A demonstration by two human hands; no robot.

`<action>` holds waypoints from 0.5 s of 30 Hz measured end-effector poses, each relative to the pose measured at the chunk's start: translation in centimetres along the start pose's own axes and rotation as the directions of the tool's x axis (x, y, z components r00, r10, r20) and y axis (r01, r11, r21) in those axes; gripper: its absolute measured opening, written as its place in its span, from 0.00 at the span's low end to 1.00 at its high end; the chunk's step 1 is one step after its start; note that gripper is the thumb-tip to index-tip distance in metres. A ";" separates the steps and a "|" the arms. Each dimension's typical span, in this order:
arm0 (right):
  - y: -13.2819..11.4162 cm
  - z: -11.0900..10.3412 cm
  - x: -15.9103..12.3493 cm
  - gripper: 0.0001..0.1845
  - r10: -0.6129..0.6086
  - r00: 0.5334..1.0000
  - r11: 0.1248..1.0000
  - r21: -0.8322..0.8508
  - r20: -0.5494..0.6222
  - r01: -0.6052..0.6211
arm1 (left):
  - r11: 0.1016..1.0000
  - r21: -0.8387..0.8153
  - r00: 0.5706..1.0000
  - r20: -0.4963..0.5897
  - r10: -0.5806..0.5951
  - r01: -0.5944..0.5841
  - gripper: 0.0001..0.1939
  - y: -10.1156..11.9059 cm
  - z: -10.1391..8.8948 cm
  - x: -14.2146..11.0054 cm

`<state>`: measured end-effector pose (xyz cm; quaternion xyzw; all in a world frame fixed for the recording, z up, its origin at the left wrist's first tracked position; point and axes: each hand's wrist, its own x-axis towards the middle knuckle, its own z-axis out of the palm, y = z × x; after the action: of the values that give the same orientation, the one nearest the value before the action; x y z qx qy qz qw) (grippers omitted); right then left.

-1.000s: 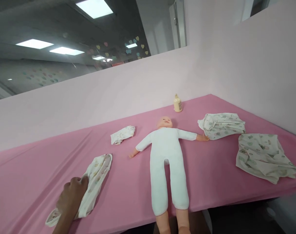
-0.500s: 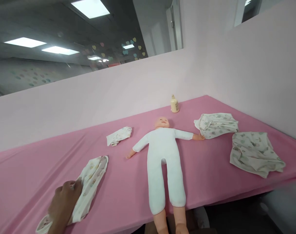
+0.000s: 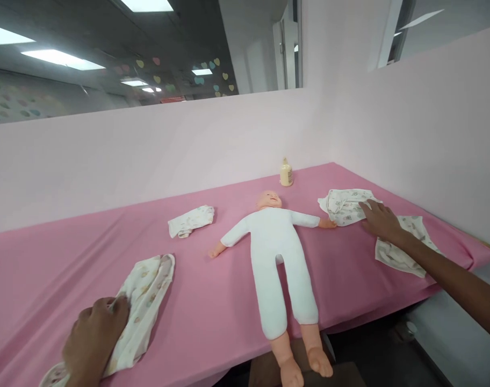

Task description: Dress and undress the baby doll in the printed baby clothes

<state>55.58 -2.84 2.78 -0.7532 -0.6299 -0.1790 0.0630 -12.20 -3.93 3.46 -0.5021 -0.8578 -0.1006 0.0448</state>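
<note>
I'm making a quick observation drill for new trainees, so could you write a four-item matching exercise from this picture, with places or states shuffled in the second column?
Column one
1. Cream pump-top bottle
2. White-bodied doll with bare feet
3. Person's left hand
4. Person's right hand

Column two
A. Over the farther pale printed cloth on the right
B. Lying face up, arms spread
C. Upright near the pale back wall
D. On the white printed cloth at near left

Right pairs: 1-C, 2-B, 3-D, 4-A.
</note>
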 end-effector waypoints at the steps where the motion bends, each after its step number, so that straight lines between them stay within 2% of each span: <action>1: 0.3 0.8 0.9 0.27 0.001 0.998 1.000 -0.008 0.063 -0.001 | 0.999 0.007 0.999 0.017 -0.031 0.031 0.28 0.3 -0.4 -0.3; 3: 0.6 2.1 1.9 0.26 0.046 0.983 0.999 -0.028 0.176 -0.042 | 0.997 0.023 0.995 0.058 -0.080 0.079 0.28 0.7 -0.9 -0.6; 5: 0.7 2.8 2.0 0.27 0.093 0.973 0.994 -0.067 0.211 -0.081 | 0.995 0.031 0.992 0.079 -0.096 0.094 0.28 0.8 -1.1 -0.8; 8: 0.6 3.2 1.8 0.25 0.121 0.974 0.990 -0.101 0.194 -0.103 | 0.995 0.025 0.992 0.075 -0.098 0.097 0.28 0.8 -1.0 -0.9; 15: 0.3 2.9 1.5 0.24 0.165 0.972 0.986 -0.016 0.168 -0.165 | 0.995 -0.053 0.995 0.065 -0.080 0.084 0.28 0.4 -0.7 -1.2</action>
<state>56.65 -0.56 0.70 -0.8153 -0.5681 -0.1094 0.0232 -11.34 -4.91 4.01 -0.4705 -0.8755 -0.1104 -0.0005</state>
